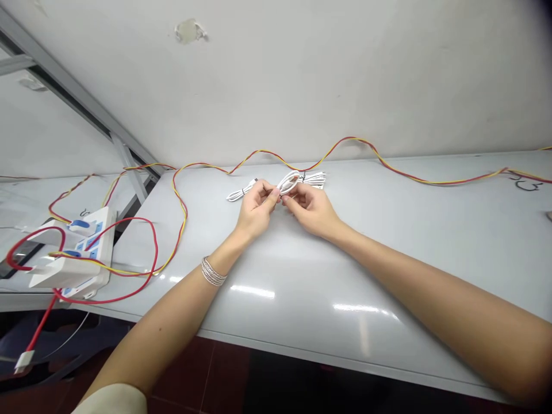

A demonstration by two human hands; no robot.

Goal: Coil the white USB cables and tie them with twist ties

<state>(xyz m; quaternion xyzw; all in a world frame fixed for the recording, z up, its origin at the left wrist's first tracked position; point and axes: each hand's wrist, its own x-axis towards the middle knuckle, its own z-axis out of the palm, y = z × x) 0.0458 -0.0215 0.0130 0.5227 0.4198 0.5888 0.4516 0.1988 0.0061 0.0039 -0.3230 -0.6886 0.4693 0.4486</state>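
Note:
A coiled white cable (288,182) is held between my two hands above the grey table. My left hand (257,208) pinches its lower left end between thumb and fingers. My right hand (311,208) has its thumb and fingertips closed at the same coil, close to the left fingertips. Behind my left hand, another bundled white cable (236,195) lies on the table. More white cables (318,179) lie in a bundle just behind my right hand. The fingertips partly hide the held coil's lower end.
A white power strip (103,238) with plugs and adapters sits at the left. A red and yellow wire (181,201) winds along the table's back and left side. Grey metal framing (77,86) stands at the left, before a pale wall (323,75).

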